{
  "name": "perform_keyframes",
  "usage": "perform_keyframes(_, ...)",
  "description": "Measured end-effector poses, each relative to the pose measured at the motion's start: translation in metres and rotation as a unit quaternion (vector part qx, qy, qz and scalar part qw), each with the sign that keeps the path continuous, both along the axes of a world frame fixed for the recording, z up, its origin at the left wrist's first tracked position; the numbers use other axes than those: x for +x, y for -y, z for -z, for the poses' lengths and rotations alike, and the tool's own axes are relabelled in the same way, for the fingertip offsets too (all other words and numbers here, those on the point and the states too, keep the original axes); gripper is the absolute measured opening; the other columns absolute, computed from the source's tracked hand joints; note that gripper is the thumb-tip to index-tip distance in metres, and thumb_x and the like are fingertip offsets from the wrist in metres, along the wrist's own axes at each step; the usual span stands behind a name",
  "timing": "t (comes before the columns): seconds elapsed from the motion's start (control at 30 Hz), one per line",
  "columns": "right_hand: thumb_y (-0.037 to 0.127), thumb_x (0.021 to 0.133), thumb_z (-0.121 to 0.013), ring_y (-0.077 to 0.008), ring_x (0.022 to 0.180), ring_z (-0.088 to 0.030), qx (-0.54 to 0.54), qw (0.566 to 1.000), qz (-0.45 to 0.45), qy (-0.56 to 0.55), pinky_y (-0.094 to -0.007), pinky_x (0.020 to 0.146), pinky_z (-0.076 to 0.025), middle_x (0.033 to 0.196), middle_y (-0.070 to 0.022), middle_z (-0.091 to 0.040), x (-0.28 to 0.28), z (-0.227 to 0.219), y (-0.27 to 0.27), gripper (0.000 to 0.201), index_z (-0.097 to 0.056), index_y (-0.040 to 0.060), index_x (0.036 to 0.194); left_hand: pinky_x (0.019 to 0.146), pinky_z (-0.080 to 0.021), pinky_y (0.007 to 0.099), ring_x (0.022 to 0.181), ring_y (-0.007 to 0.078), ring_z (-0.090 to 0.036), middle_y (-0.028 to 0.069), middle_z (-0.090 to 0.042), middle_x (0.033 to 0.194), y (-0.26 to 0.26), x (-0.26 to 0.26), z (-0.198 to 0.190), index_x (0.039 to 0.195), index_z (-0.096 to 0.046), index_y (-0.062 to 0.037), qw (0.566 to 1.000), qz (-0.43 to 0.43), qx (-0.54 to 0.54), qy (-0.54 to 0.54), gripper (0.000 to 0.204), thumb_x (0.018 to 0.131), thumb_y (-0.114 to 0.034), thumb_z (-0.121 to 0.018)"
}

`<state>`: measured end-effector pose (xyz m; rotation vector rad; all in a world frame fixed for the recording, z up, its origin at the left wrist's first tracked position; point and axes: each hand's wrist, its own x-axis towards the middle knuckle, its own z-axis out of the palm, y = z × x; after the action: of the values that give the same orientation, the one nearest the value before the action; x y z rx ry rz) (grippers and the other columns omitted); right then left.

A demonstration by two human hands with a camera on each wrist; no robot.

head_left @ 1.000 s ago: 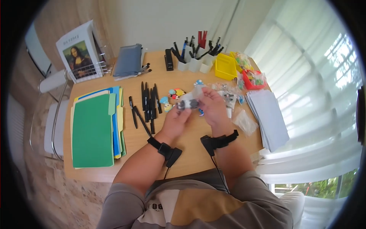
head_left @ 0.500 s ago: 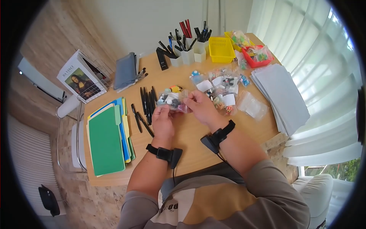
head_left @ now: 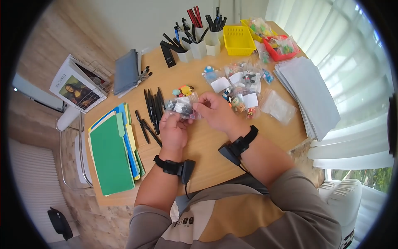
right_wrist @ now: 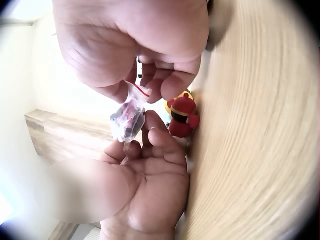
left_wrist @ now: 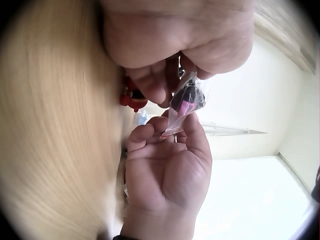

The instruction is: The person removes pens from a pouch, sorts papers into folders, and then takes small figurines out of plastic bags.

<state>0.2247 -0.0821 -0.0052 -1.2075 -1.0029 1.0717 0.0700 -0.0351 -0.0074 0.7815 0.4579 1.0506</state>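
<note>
Both hands hold a small clear zip bag (head_left: 181, 106) with dark, white and pink contents, raised above the table. In the head view my left hand (head_left: 173, 132) pinches its left side, and my right hand (head_left: 217, 114) pinches the right end. The left wrist view shows the bag (left_wrist: 187, 102) between the fingertips of both hands. A red seal line runs along one end of the bag (right_wrist: 131, 117) in the right wrist view. Behind the bag lie a yellow and red figure (head_left: 185, 90) and, seen close up, a red figure (right_wrist: 183, 115).
Black pens (head_left: 154, 108) and green folders (head_left: 111, 155) lie at the left. Bagged figures (head_left: 248, 78), an empty-looking clear bag (head_left: 278, 107) and white sheets (head_left: 309, 97) lie right. Pen holders (head_left: 198, 50), a yellow basket (head_left: 239, 40) and a red basket (head_left: 282, 53) stand at the back.
The head view has shifted. The hands have moved left, away from the bagged figures, with the bag between them. The bag's contents show more clearly than in the earliest frame.
</note>
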Motion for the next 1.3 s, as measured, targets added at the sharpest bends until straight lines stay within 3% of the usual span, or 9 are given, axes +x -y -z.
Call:
perform_keyframes(0.07, 0.016, 0.09, -0.066, -0.0071, 0.063, -0.056, -0.003, 0.999, 0.037, 0.025, -0.0243, 0.058, -0.047, 0.067, 0.0006, -0.058, 0.001, -0.001, -0.001, 0.015, -0.057, 0.0041, 0.09, 0.069, -0.051, 0.0326, 0.081, 0.0222, -0.065, 0.0131, -0.068, 0.096, 0.003, 0.002, -0.002, 0.103, -0.061, 0.001, 1.0, -0.017, -0.008, -0.011, 0.02, 0.092, -0.008, -0.046)
perform_keyframes(0.2, 0.015, 0.091, -0.065, -0.0069, 0.062, -0.054, 0.038, 0.995, 0.087, 0.036, -0.0242, 0.057, -0.046, 0.069, 0.0014, -0.057, 0.002, 0.009, -0.005, 0.013, -0.057, 0.0045, 0.089, 0.068, -0.051, 0.0313, 0.08, 0.0207, -0.065, 0.0121, -0.068, 0.093, 0.003, -0.001, 0.002, 0.102, -0.061, -0.0003, 0.999, -0.034, 0.007, -0.042, 0.019, 0.095, -0.012, -0.047)
perform_keyframes(0.27, 0.012, 0.092, -0.062, -0.0068, 0.064, -0.053, 0.063, 0.995, 0.042, -0.061, -0.0237, 0.058, -0.045, 0.072, 0.0012, -0.058, 0.004, 0.007, -0.005, 0.01, -0.057, 0.004, 0.089, 0.068, -0.051, 0.0311, 0.08, 0.0205, -0.065, 0.012, -0.068, 0.092, 0.003, -0.001, 0.003, 0.1, -0.061, -0.0004, 0.998, -0.041, 0.01, -0.042, 0.018, 0.095, -0.013, -0.048)
perform_keyframes(0.37, 0.009, 0.094, -0.056, -0.0071, 0.066, -0.053, 0.152, 0.983, 0.048, -0.093, -0.0233, 0.06, -0.045, 0.074, 0.0009, -0.058, -0.004, 0.002, -0.006, 0.007, -0.059, 0.0027, 0.092, 0.068, -0.051, 0.0311, 0.079, 0.0201, -0.065, 0.0119, -0.068, 0.091, 0.003, -0.001, 0.005, 0.095, -0.06, -0.0008, 0.998, -0.052, 0.024, -0.04, 0.017, 0.095, -0.012, -0.048)
perform_keyframes(0.47, 0.006, 0.096, -0.051, -0.0079, 0.068, -0.053, 0.061, 0.991, -0.033, -0.116, -0.0233, 0.062, -0.046, 0.076, -0.0004, -0.059, 0.005, 0.0, -0.005, 0.014, -0.063, 0.0002, 0.099, 0.07, -0.051, 0.0315, 0.079, 0.0197, -0.065, 0.0117, -0.068, 0.092, 0.004, -0.002, 0.004, 0.091, -0.06, -0.0017, 0.997, -0.058, 0.034, -0.05, 0.016, 0.094, -0.011, -0.047)
perform_keyframes(0.57, 0.005, 0.096, -0.048, -0.0084, 0.067, -0.053, -0.01, 0.995, -0.034, -0.089, -0.0236, 0.061, -0.045, 0.078, -0.0008, -0.06, 0.005, -0.006, -0.002, 0.02, -0.065, -0.0005, 0.105, 0.072, -0.052, 0.0315, 0.081, 0.0191, -0.064, 0.0109, -0.068, 0.095, 0.005, -0.001, 0.006, 0.088, -0.06, -0.0026, 0.995, -0.073, 0.033, -0.051, 0.015, 0.094, -0.009, -0.048)
perform_keyframes(0.87, 0.015, 0.099, -0.054, -0.008, 0.066, -0.053, 0.06, 0.993, -0.057, -0.087, -0.0244, 0.06, -0.045, 0.076, -0.0017, -0.061, -0.002, -0.006, -0.003, 0.021, -0.066, -0.0016, 0.1, 0.074, -0.052, 0.0315, 0.084, 0.0177, -0.063, 0.0089, -0.067, 0.096, 0.003, -0.003, 0.011, 0.09, -0.06, -0.0035, 0.991, -0.113, 0.036, -0.057, 0.011, 0.093, -0.008, -0.05)
perform_keyframes(1.2, 0.012, 0.097, -0.055, -0.0087, 0.07, -0.055, 0.025, 0.998, -0.055, -0.028, -0.0244, 0.068, -0.047, 0.076, -0.0014, -0.061, 0.006, 0.003, -0.005, 0.017, -0.065, -0.0014, 0.093, 0.072, -0.05, 0.0298, 0.082, 0.0166, -0.063, 0.0081, -0.067, 0.093, 0.001, -0.007, 0.013, 0.09, -0.06, -0.0028, 0.991, -0.103, 0.057, -0.07, 0.014, 0.094, -0.012, -0.05)
perform_keyframes(1.3, 0.012, 0.096, -0.055, -0.009, 0.075, -0.057, 0.008, 0.992, -0.11, -0.068, -0.0242, 0.069, -0.048, 0.082, -0.0026, -0.064, 0.006, -0.002, -0.004, 0.017, -0.065, -0.0015, 0.094, 0.073, -0.05, 0.0295, 0.082, 0.0163, -0.063, 0.0077, -0.068, 0.094, 0.003, -0.003, 0.006, 0.093, -0.061, -0.0029, 0.991, -0.103, 0.032, -0.075, 0.015, 0.094, -0.013, -0.05)
